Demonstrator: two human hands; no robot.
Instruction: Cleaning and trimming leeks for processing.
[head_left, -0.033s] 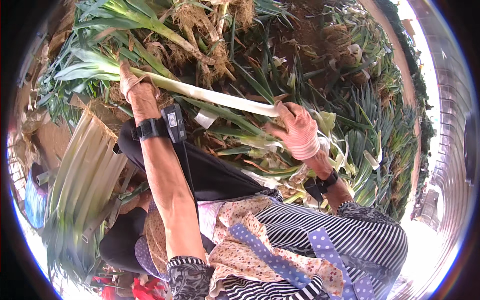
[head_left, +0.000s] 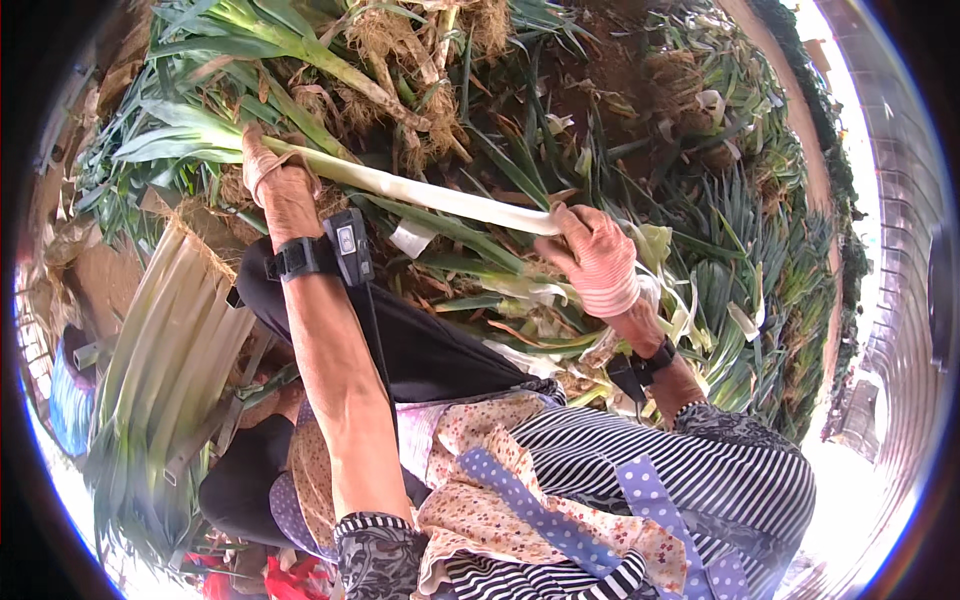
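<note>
Both hands grip one long leek (head_left: 420, 190) level across the lap: left hand (head_left: 275, 175) closed at ten o'clock (leafy end), right hand (head_left: 598, 255) closed at three, steadying it.

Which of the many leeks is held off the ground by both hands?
The long leek stretched between the left hand and right hand: its white shaft is clean, while the others lie in heaps with roots and dirt.
</note>
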